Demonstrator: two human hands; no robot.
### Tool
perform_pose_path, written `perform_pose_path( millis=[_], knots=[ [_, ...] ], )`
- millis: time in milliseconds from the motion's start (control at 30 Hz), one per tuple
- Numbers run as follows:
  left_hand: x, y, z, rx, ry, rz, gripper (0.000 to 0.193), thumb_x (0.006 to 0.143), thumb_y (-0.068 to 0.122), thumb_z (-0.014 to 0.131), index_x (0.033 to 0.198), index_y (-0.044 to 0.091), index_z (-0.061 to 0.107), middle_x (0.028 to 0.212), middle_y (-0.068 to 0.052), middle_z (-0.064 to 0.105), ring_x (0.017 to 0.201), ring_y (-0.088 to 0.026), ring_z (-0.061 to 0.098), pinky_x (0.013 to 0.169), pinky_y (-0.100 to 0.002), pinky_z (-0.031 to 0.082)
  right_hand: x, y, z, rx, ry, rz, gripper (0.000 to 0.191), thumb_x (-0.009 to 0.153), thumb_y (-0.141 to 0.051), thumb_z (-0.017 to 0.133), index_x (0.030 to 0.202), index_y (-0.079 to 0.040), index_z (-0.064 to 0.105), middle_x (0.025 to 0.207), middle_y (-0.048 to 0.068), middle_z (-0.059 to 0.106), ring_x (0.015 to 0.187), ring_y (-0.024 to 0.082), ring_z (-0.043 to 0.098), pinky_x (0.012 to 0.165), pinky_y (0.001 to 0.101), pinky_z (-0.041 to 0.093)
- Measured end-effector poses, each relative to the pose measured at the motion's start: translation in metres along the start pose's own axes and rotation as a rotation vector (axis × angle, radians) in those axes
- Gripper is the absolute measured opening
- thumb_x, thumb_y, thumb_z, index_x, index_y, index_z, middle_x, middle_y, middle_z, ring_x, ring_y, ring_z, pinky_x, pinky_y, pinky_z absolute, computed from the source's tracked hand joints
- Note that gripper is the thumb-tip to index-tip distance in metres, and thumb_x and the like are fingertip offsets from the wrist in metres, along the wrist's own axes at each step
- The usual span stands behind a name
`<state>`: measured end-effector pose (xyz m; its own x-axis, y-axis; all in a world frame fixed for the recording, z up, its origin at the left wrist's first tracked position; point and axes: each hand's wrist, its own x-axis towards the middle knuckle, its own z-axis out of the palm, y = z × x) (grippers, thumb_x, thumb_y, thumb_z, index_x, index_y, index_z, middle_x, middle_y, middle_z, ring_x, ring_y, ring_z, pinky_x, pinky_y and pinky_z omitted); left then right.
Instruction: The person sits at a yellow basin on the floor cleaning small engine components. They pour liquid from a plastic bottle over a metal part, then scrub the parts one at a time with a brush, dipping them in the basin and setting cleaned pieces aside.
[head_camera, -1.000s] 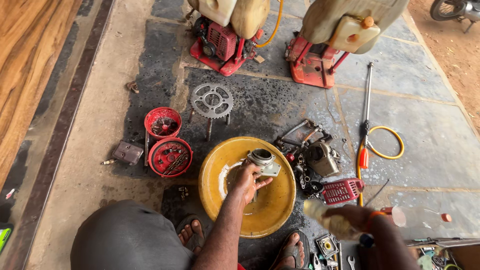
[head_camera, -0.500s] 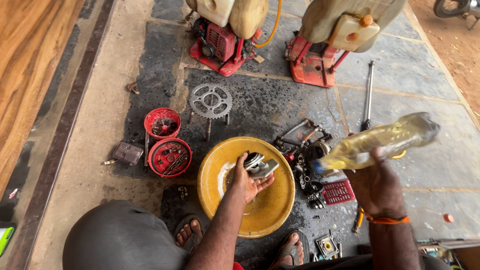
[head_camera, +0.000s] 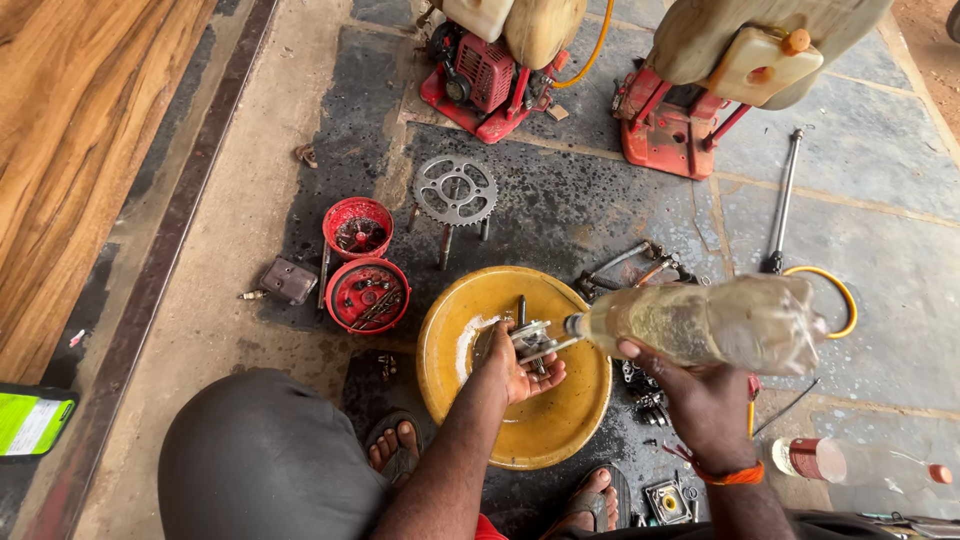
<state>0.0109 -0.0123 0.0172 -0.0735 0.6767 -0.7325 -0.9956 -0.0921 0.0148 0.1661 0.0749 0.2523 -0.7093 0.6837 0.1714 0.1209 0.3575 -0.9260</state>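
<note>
Head view: the left hand (head_camera: 515, 370) lies palm up over the yellow basin (head_camera: 520, 420), fingers curled loosely around a small metal part (head_camera: 535, 340) that rests in the palm. The right hand (head_camera: 700, 400) is wrapped tight around a clear plastic bottle (head_camera: 700, 320) of yellowish liquid, tipped on its side, its neck just touching the part above the basin. The basin sits on the stained floor (head_camera: 580, 200). Left of it stand two red tins (head_camera: 365, 270), with a sprocket (head_camera: 455, 190) beyond them.

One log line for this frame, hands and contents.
left hand: holds metal part over yellow basin | right hand: bottle tipped, mouth at part
</note>
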Motion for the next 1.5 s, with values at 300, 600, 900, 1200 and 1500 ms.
perform_pose_path(
  millis=[300,600,900,1200,1500],
  knots=[
    [0.005,-0.004,0.009,0.172,0.020,0.032,0.078,0.101,0.070,0.040,0.109,-0.005,0.061,0.090,-0.019,0.063,0.080,-0.031,0.065,0.079,-0.052,0.063,-0.010,-0.002,-0.008,-0.079,0.016,0.019,0.042,0.083,-0.014,0.084,0.119,0.004,0.070,0.107,0.013,0.075,0.095,0.019,0.071,0.086,0.0351,0.057],
    [0.004,-0.001,0.011,0.347,0.078,0.074,0.086,0.092,0.079,0.051,0.115,-0.002,0.065,0.093,-0.019,0.064,0.083,-0.029,0.066,0.081,-0.049,0.062,-0.003,-0.007,-0.016,-0.119,0.002,0.037,0.044,0.081,-0.017,0.084,0.118,0.003,0.069,0.110,0.012,0.076,0.099,0.020,0.072,0.088,0.0353,0.058],
    [0.007,-0.002,0.013,0.387,0.091,0.224,0.053,0.092,0.045,0.067,0.135,0.015,0.060,0.123,-0.009,0.065,0.112,-0.027,0.067,0.099,-0.053,0.058,-0.004,-0.006,-0.017,-0.058,-0.025,-0.030,0.056,0.079,-0.024,0.084,0.125,0.001,0.064,0.117,0.011,0.075,0.106,0.021,0.075,0.089,0.0362,0.060],
    [-0.002,-0.010,0.025,1.001,0.050,0.565,0.044,0.087,0.011,0.064,0.129,0.021,0.066,0.124,-0.004,0.072,0.108,-0.024,0.073,0.099,-0.041,0.061,-0.008,-0.019,-0.010,-0.117,-0.011,-0.005,0.052,0.080,-0.018,0.085,0.125,0.000,0.067,0.114,0.011,0.075,0.102,0.021,0.071,0.089,0.0350,0.058],
    [-0.021,-0.017,0.032,1.325,0.119,0.869,0.042,0.085,0.015,0.080,0.124,0.013,0.064,0.127,-0.008,0.064,0.110,-0.020,0.065,0.094,-0.036,0.056,0.000,-0.008,-0.021,-0.125,0.038,0.039,0.047,0.079,-0.012,0.085,0.120,0.004,0.067,0.110,0.014,0.075,0.099,0.020,0.073,0.086,0.0340,0.060]
  ],
)
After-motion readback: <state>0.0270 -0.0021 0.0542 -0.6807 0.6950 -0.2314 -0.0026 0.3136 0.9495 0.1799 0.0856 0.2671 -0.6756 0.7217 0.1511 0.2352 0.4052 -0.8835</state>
